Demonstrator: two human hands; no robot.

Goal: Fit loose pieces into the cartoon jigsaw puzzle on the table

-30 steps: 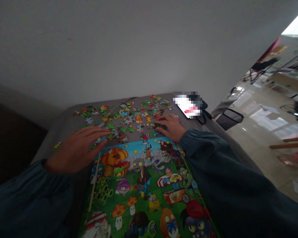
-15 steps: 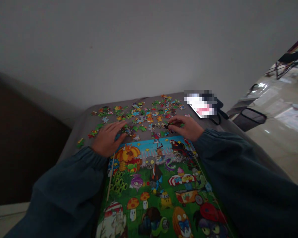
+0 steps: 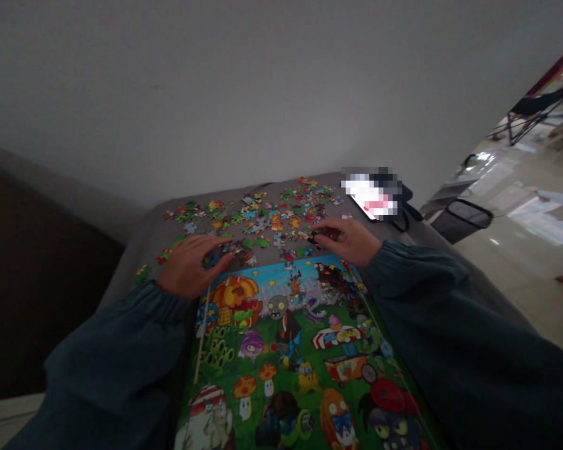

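Since a second ago the left hand has been sliding in toward the assembled puzzle, lying flat and open over loose puzzle pieces on the grey surface. The right hand is pinching a dark puzzle piece just beyond the puzzle's top edge.

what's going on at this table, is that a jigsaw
Yes. A person in dark long sleeves works on a jigsaw on a grey table. The large picture sheet, a colourful cartoon scene, lies in front of them. Loose puzzle pieces are scattered beyond it. The left hand rests flat on pieces by the sheet's top left corner. The right hand pinches a small dark piece at its fingertips. A pixelated object lies at the far right corner.
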